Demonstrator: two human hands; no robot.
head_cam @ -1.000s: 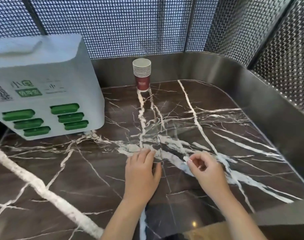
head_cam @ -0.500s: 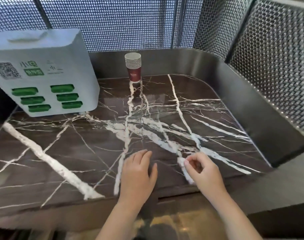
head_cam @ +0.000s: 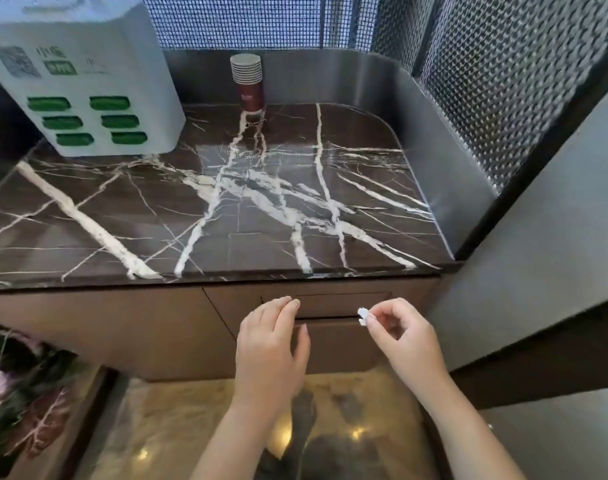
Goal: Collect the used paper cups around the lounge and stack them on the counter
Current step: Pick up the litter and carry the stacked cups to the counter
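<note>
A stack of several red-and-white paper cups [head_cam: 248, 81] stands upright at the back of the dark marble counter [head_cam: 226, 216], against the steel back wall. My left hand [head_cam: 271, 344] hovers in front of the counter's cabinet face, fingers loosely apart and holding nothing. Beside it, my right hand [head_cam: 399, 334] pinches a small white scrap [head_cam: 362, 316] between thumb and fingertips. Both hands are below and in front of the counter's front edge, far from the cups.
A white power-bank rental box [head_cam: 84, 74] with green slots sits at the counter's back left. A curved steel wall [head_cam: 430, 161] and metal mesh screens [head_cam: 503, 81] enclose the back and right. A glossy floor [head_cam: 191, 427] lies below; dark foliage [head_cam: 22, 393] is at lower left.
Both hands have drawn back off the marble top to below its front edge, the right one still pinching the white scrap. The view has pulled back, showing cabinet and floor.
</note>
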